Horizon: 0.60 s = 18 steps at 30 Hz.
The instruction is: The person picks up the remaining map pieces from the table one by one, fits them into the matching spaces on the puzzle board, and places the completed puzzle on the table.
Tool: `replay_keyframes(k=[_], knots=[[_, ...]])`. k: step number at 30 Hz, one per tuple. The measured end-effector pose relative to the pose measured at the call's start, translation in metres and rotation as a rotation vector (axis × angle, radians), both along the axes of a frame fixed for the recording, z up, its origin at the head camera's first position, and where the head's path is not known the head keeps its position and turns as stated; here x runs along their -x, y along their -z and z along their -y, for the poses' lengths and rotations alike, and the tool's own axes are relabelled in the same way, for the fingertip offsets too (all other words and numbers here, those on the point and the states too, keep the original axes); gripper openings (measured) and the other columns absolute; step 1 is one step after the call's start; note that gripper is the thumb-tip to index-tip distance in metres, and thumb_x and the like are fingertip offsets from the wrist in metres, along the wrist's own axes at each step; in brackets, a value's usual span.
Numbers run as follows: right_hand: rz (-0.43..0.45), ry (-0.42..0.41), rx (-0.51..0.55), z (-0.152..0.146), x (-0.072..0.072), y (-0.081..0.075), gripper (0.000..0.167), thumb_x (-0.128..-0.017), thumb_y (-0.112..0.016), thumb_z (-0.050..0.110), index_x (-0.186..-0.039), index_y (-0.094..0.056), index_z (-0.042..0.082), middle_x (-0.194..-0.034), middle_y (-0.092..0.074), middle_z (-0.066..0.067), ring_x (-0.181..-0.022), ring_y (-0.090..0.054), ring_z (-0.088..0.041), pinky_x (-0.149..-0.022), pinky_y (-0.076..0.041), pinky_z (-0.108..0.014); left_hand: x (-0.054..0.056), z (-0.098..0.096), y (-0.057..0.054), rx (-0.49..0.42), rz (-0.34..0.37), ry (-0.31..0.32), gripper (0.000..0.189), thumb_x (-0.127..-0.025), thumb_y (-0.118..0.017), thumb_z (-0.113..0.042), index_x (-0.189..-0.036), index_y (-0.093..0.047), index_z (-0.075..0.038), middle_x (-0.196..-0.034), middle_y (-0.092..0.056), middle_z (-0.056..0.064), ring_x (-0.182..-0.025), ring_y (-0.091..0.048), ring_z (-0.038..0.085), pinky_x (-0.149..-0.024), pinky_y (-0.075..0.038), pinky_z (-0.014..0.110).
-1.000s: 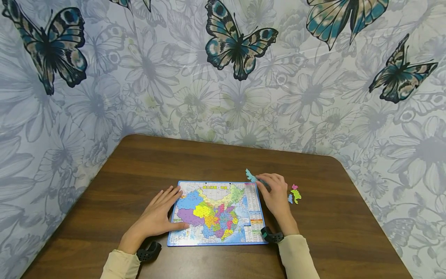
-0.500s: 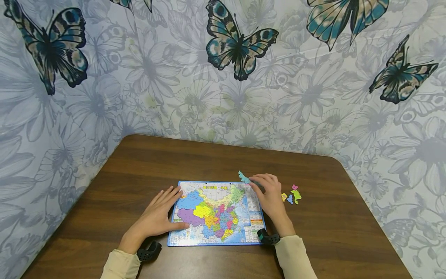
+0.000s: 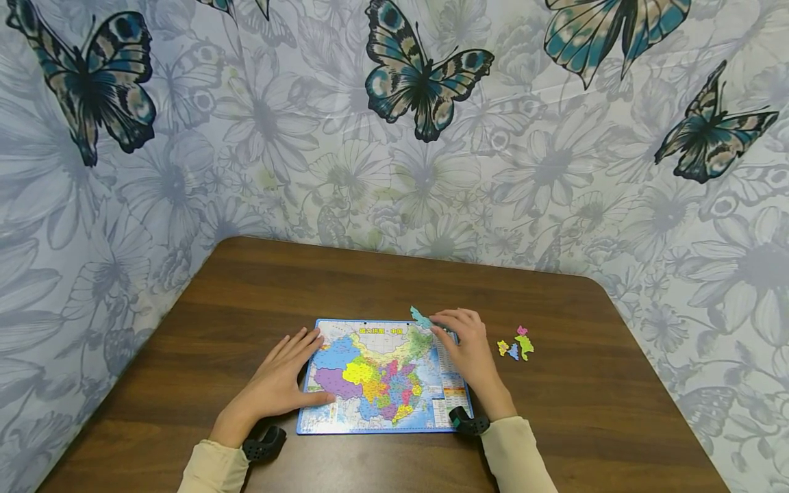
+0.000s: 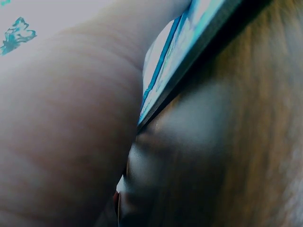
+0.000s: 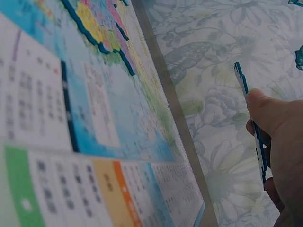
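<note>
A map puzzle board (image 3: 370, 428) with a blue edge lies on the table, many coloured pieces set in it. My left hand (image 3: 277, 380) rests on its left side, fingers spread and thumb on the lower left part. My right hand (image 3: 468, 342) pinches a light blue puzzle piece (image 3: 419, 316) over the board's upper right corner. Seen from the right wrist, the piece (image 5: 258, 137) stands edge-on between thumb and fingers, apart from the board's printed face (image 5: 109, 109). The left wrist view shows mostly the left hand's skin (image 4: 71, 123) and the board's edge (image 4: 177, 85).
Right of the board lie several loose pieces: a yellow one (image 3: 503, 348), a blue one (image 3: 514, 352), a green one (image 3: 524, 346) and a pink one (image 3: 522, 330). The brown table (image 3: 296, 281) reaches back to a butterfly-patterned wall covering (image 3: 431, 198).
My right hand has moved left with the light blue piece, from beyond the board's right corner to over its top edge. This uncovers the yellow loose piece. The left hand stays put.
</note>
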State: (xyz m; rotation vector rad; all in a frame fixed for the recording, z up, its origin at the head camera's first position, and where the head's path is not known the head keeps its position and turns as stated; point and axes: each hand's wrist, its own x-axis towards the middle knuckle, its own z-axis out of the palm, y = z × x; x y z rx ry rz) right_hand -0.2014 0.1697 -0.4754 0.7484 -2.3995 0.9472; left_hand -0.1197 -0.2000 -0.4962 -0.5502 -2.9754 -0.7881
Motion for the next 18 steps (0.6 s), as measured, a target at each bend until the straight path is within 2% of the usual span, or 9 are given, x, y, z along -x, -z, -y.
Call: replay_keyframes(k=[4,10,18], knots=[[-0.009,-0.024,-0.007,0.004,-0.001,0.001,0.023,-0.091,-0.078,0.01,-0.113,-0.078,0.011,-0.116,-0.074,-0.006,-0.114,-0.057,-0.033,-0.105,-0.04,-0.06,0.0,0.001,0.001,0.002,0.0,-0.001,0.112,-0.078,-0.072,-0.077,-0.159,-0.04,-0.009,-0.17,-0.029,0.009,-0.157,-0.024,0.037,-0.126,-0.014,0.059],[-0.031,-0.045,-0.032,0.012,-0.004,0.0,0.023,-0.089,-0.079,0.01,-0.112,-0.079,0.013,-0.116,-0.075,-0.006,-0.112,-0.059,-0.032,-0.103,-0.043,-0.061,0.0,0.001,0.002,0.001,0.003,-0.001,0.112,-0.077,-0.071,-0.078,-0.159,-0.04,-0.009,-0.17,-0.029,0.008,-0.157,-0.024,0.036,-0.126,-0.014,0.059],[0.026,-0.079,-0.06,0.022,-0.01,-0.002,0.022,-0.09,-0.079,0.012,-0.112,-0.08,0.016,-0.117,-0.074,-0.002,-0.111,-0.058,-0.027,-0.102,-0.044,-0.057,0.0,0.001,0.001,0.006,0.004,-0.003,0.112,-0.077,-0.071,-0.078,-0.16,-0.039,-0.009,-0.17,-0.029,0.008,-0.157,-0.024,0.036,-0.126,-0.014,0.059]])
